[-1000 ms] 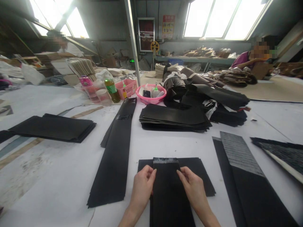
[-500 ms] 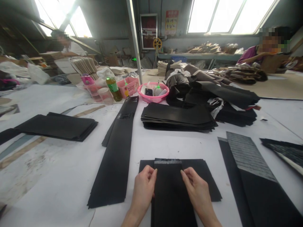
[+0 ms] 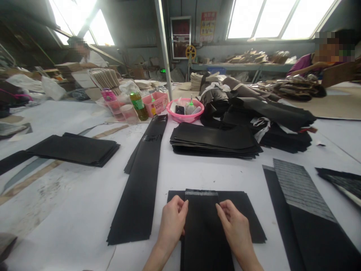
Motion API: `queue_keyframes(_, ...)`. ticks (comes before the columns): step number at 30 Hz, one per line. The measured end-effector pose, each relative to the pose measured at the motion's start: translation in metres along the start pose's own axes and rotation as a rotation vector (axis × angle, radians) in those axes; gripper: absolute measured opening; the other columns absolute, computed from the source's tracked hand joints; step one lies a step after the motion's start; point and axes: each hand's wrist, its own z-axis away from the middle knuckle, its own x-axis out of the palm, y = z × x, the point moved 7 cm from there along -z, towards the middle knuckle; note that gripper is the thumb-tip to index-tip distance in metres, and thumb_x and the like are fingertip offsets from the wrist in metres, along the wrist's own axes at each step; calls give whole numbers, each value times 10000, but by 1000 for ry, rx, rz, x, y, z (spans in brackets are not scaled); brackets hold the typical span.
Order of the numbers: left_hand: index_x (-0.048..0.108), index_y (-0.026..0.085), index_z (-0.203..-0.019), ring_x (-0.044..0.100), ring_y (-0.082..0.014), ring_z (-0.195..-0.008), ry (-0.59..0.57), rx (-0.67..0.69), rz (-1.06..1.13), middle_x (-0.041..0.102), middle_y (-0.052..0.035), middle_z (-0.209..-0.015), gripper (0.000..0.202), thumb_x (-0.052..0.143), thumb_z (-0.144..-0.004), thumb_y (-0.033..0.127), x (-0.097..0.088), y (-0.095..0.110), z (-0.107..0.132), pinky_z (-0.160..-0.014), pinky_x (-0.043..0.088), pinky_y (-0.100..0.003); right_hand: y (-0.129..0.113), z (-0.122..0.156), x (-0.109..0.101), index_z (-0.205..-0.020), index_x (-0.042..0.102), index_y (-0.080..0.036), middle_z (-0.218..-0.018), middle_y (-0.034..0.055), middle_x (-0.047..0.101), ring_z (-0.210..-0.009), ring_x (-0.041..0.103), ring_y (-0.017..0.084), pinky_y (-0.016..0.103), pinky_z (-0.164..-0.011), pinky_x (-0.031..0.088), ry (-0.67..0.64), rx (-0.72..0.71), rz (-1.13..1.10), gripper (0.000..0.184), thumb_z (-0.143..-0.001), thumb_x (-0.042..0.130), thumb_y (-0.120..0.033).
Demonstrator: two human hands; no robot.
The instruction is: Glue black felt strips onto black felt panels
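Observation:
A long black strip of sheet material (image 3: 203, 229) lies toward me, with a pale grey band across its far end. My left hand (image 3: 173, 218) pinches its left edge just below that band. Opposite it, my right hand (image 3: 234, 222) pinches the right edge between thumb and fingers. Under the strip, a wider black sheet (image 3: 245, 214) lies crosswise on the white table (image 3: 214, 171), showing on both sides. How many layers my fingers hold cannot be made out.
Long black strips (image 3: 138, 199) lie to the left, beside another black stack (image 3: 76, 148). Ahead sit a black sheet pile (image 3: 211, 137) and a pink basin (image 3: 185, 116). Grey-streaked black pieces (image 3: 304, 188) lie right. Two people (image 3: 303, 67) sit across the room, one at each side.
The whole view has shifted slightly, so most things appear a little farther right. Both hands keep their pinch on the strip, almost unmoved.

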Motion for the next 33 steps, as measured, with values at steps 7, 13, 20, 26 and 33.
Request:
queue_keyframes(7, 410, 209, -659, 457, -97, -262, -16, -16, -29, 453, 78, -417, 315, 433, -875, 436, 0, 3, -1, -254, 222, -149, -2, -2, -1, -773, 503, -232, -596, -17, 610, -538, 603, 165, 252, -534, 403, 12, 3, 16, 293, -864, 480, -510)
queue_keyframes(13, 411, 218, -684, 464, -120, -255, -34, -55, -26, 465, 75, -384, 297, 423, -874, 446, 4, -4, -3, -231, 224, -151, -4, -5, -2, -831, 496, -230, -557, -29, 583, -519, 585, 169, 260, -536, 396, 17, 4, 20, 269, -852, 486, -497)
queue_keyframes(20, 414, 214, -676, 471, -117, -246, -46, -39, -52, 464, 77, -379, 312, 423, -870, 459, 4, -4, -3, -230, 218, -145, -6, -3, -3, -858, 485, -230, -560, -40, 581, -525, 591, 172, 260, -534, 379, 22, 17, 44, 204, -861, 480, -434)
queue_keyframes(26, 407, 220, -681, 472, -127, -239, -47, -31, -69, 453, 88, -359, 306, 416, -868, 461, 7, -10, -5, -230, 212, -146, -6, -3, -2, -907, 476, -223, -540, -58, 551, -538, 584, 173, 258, -545, 365, 33, 21, 104, 159, -866, 470, -377)
queue_keyframes(33, 408, 220, -680, 488, -132, -248, -46, -19, -69, 467, 87, -368, 298, 409, -870, 449, 7, -11, -7, -232, 225, -150, -7, -3, -2, -908, 483, -224, -550, -55, 564, -533, 585, 168, 250, -526, 356, 41, 9, 131, 132, -859, 479, -346)
